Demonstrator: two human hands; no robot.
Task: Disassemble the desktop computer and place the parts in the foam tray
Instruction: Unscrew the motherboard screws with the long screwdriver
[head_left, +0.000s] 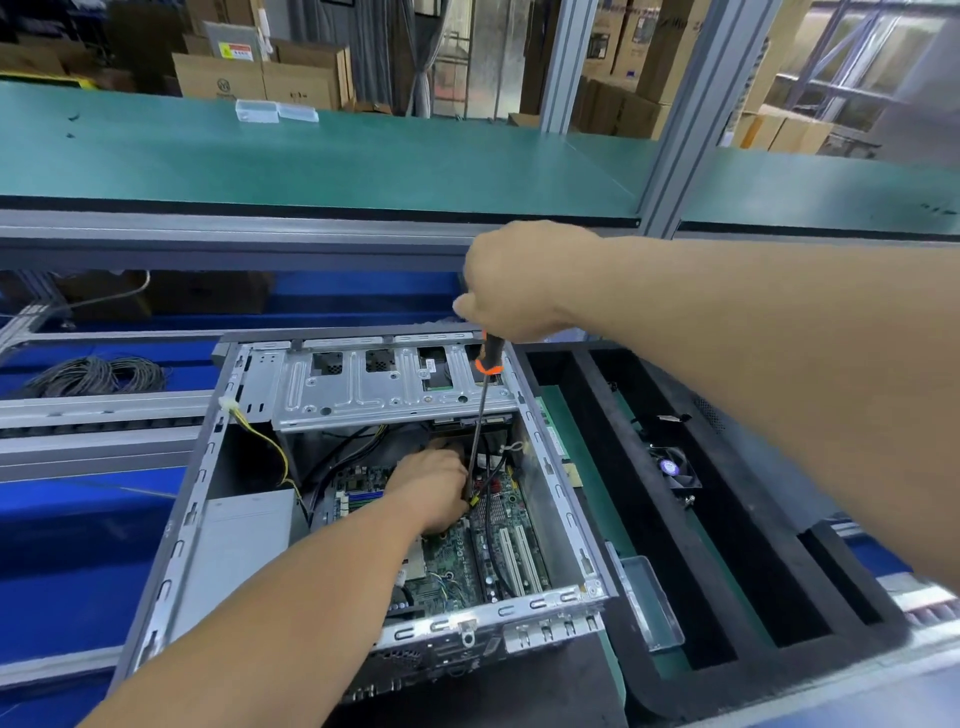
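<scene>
Our right hand (511, 283) grips the screwdriver (480, 415) upright over the open computer (363, 493); our left hand (431, 486) curls around its tip on the board; foam tray (649, 519) at three o'clock

No text legible: the yellow-and-red label (235, 51) on a far carton (228, 39) is too blurred.

The screwdriver (480, 415) handle is mostly covered by the right hand (514, 283), and its tip is lost behind the left hand (434, 486). The left fingers are hidden inside the computer case (202, 467), so what they touch cannot be told. The foam tray (649, 519) is partly covered by the right forearm.
</scene>
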